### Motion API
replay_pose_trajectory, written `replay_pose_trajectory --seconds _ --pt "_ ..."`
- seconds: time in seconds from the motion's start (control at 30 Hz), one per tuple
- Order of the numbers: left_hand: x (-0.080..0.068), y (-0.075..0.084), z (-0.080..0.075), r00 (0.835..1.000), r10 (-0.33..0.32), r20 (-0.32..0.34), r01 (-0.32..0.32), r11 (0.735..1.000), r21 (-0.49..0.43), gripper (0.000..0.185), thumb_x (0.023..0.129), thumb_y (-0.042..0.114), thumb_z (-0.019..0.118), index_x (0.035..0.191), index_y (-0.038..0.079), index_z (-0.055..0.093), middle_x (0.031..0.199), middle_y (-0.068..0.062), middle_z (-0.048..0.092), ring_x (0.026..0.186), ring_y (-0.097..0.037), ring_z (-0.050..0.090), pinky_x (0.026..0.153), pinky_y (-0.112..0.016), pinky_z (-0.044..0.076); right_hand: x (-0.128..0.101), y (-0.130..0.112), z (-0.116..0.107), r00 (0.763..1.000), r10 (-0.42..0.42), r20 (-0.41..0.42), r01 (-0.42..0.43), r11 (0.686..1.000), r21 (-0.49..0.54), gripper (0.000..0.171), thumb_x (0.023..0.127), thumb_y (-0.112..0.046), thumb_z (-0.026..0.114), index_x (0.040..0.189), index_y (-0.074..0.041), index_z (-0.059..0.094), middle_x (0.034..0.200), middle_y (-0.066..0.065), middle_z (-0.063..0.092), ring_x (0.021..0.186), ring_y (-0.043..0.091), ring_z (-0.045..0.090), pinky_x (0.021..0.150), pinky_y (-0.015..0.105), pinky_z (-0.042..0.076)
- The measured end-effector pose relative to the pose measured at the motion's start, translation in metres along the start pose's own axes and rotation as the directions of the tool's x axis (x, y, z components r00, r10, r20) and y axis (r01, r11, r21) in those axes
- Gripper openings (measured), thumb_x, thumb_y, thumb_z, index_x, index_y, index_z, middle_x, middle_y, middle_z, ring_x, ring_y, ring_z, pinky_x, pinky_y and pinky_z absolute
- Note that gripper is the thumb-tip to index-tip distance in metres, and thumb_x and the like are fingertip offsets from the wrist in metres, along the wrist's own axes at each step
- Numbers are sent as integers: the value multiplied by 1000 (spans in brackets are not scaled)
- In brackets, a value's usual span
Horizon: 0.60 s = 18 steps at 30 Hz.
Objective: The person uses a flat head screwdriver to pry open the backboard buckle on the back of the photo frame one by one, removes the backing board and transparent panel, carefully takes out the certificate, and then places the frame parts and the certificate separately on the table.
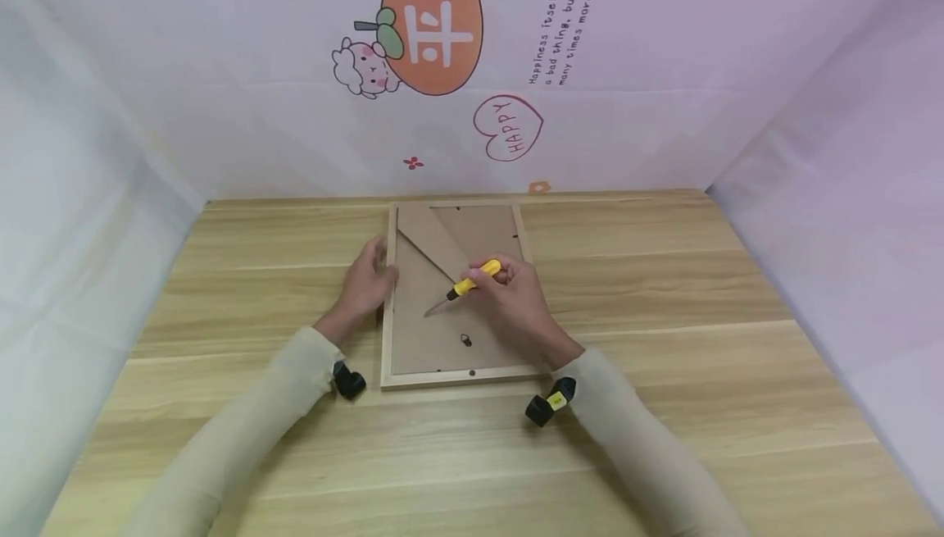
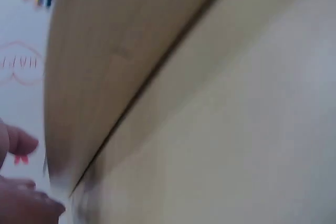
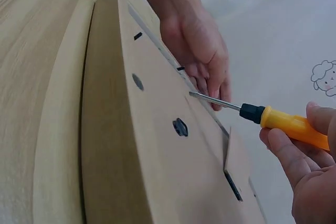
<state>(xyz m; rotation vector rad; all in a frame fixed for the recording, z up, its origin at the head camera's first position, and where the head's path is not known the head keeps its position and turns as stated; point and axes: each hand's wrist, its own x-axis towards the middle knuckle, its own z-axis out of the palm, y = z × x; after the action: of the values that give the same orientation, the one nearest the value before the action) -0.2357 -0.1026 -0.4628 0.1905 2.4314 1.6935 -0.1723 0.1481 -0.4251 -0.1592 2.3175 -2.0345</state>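
Here, a wide wooden tabletop (image 1: 664, 291) fills the space, with pale printed sheets standing around it like walls. In the middle of the tabletop lies a picture frame (image 1: 387, 340), face down, so its brown backing board (image 1: 428, 340) shows inside the light wooden rim. A long stand flap (image 1: 431, 242) runs slanted across the upper part of the board.

The left hand (image 1: 366, 283) rests against the left edge of the frame, its fingers mostly straight and holding nothing. The right hand (image 1: 516, 295) is over the right side of the board, with its fingers curled around a yellow-handled screwdriver (image 1: 466, 283). The screwdriver's thin metal tip points down and left and reaches the board, near the flap. A small black turn clip (image 1: 466, 340) sits on the board just below the hand.
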Motion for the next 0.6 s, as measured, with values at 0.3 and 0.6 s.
replay_pose_trajectory --seconds 0.3,0.6 --pt "34 -13 -17 996 35 78 -22 985 -170 74 97 4 51 158 6 8 166 -13 7 154 -27 9 128 -41 10 -2 -1 -2 1000 1 3 -2 996 86 32 95 -14 64 117 9 60 115 25 70 95 14 72 91 43 57" --pt "48 -12 -12 990 69 124 -42 976 -212 77 94 -8 44 158 8 5 167 -7 3 154 -22 5 128 -38 7 -2 -3 -6 1000 -30 -4 30 990 135 39 95 -16 64 120 13 56 119 33 64 96 15 73 92 45 56"
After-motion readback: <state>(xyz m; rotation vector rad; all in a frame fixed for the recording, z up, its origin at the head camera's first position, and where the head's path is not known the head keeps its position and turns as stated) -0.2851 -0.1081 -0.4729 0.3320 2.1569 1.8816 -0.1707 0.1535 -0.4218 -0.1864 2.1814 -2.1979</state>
